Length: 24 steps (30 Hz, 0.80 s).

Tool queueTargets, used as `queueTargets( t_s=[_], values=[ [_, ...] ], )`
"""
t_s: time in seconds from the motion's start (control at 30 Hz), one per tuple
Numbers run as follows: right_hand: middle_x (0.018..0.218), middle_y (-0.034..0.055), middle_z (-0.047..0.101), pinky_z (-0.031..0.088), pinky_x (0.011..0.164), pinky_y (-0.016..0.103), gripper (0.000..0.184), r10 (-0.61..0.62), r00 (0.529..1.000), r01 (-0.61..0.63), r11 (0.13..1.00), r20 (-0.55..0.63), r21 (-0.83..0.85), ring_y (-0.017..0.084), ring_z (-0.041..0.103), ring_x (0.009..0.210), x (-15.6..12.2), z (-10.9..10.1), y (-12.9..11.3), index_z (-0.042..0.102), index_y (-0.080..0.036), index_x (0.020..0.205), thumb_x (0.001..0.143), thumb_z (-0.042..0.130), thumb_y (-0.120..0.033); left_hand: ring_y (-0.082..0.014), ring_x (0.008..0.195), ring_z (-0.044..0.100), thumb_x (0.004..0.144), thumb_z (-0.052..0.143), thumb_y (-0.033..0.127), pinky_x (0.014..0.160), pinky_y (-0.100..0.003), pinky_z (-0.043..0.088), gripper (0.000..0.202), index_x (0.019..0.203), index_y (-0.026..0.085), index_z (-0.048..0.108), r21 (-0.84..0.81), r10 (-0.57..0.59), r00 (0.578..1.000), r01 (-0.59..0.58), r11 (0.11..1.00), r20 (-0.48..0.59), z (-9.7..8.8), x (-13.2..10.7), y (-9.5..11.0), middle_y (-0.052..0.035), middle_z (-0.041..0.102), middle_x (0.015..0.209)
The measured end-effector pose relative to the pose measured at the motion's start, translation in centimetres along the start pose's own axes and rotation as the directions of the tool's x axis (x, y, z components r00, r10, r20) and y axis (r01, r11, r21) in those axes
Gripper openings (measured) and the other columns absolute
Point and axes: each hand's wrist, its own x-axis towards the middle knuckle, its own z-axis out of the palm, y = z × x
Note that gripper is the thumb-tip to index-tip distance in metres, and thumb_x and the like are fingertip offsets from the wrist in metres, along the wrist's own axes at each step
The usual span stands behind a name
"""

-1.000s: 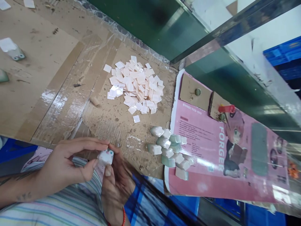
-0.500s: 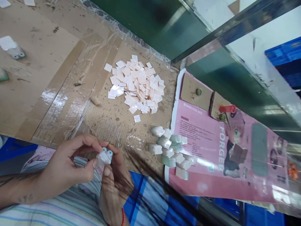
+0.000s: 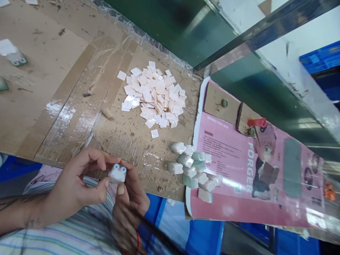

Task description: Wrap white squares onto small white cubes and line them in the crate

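Note:
A small white toy figure (image 3: 118,173) with blue eyes sits between both hands at the table's near edge. My left hand (image 3: 77,184) pinches its left side with thumb and forefinger. My right hand (image 3: 130,200), a red band at its wrist, grips it from below and the right. A cluster of several similar white and pale green figures (image 3: 192,166) lies to the right on the table. A heap of small white square stickers (image 3: 155,95) lies farther back on the taped cardboard table top (image 3: 66,106).
A pink printed sheet (image 3: 247,170) covers the table's right part, with a red knob (image 3: 256,122) near its top. A green glass panel (image 3: 186,32) runs along the back. Another figure (image 3: 13,56) lies far left. Blue crates (image 3: 199,237) sit below the table edge.
The figure has been turned between my fingers; its blue-eyed face now points up. Both hands stayed at the table's near edge.

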Motion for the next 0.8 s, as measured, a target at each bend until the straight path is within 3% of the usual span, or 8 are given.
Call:
queueTargets(
  t_s=[0.17,0.47,0.63,0.8],
  values=[
    [0.099,0.0034,0.079,0.062,0.075,0.023,0.024,0.034,0.999,-0.034,0.999,0.007,0.021,0.017,0.076,0.084,-0.08,0.01,0.00,0.072,-0.025,0.112,0.091,0.063,-0.031,-0.0122,0.095,0.071,0.075,0.062,0.011,0.079,-0.017,0.058,0.019,0.081,0.023,0.049,0.003,0.082,0.996,-0.083,0.997,0.042,-0.15,-0.38,-0.61,0.0009,0.072,0.101],
    [0.101,-0.0006,0.079,0.060,0.078,0.020,0.026,0.021,1.000,-0.021,0.999,0.007,0.040,0.015,0.076,0.088,0.29,-0.17,-0.16,0.073,-0.030,0.113,0.088,0.067,-0.025,-0.0128,0.097,0.068,0.074,0.062,0.010,0.083,-0.021,0.056,0.030,0.071,0.023,0.035,-0.054,0.071,0.997,-0.069,0.996,0.030,-0.09,-0.28,-0.90,0.0026,0.069,0.100],
    [0.101,0.0062,0.078,0.062,0.081,0.029,0.026,0.086,0.996,-0.086,0.996,-0.011,-0.025,0.022,0.076,0.092,0.00,-0.12,-0.02,0.072,-0.021,0.109,0.089,0.064,-0.037,-0.0174,0.104,0.067,0.076,0.065,0.014,0.086,-0.027,0.057,0.031,0.072,0.023,0.036,-0.043,0.071,0.997,-0.069,0.997,0.040,-0.01,-0.25,-1.03,-0.0005,0.068,0.102],
    [0.101,0.0070,0.079,0.062,0.077,0.027,0.026,0.095,0.995,-0.094,0.995,0.015,-0.024,0.020,0.077,0.089,0.12,-0.25,-0.16,0.073,-0.020,0.109,0.091,0.064,-0.036,-0.0168,0.096,0.069,0.076,0.063,0.011,0.081,-0.026,0.057,0.028,0.071,0.023,0.038,-0.008,0.087,0.995,-0.087,0.996,0.047,0.03,-0.11,-0.67,-0.0005,0.071,0.102]
  ],
)
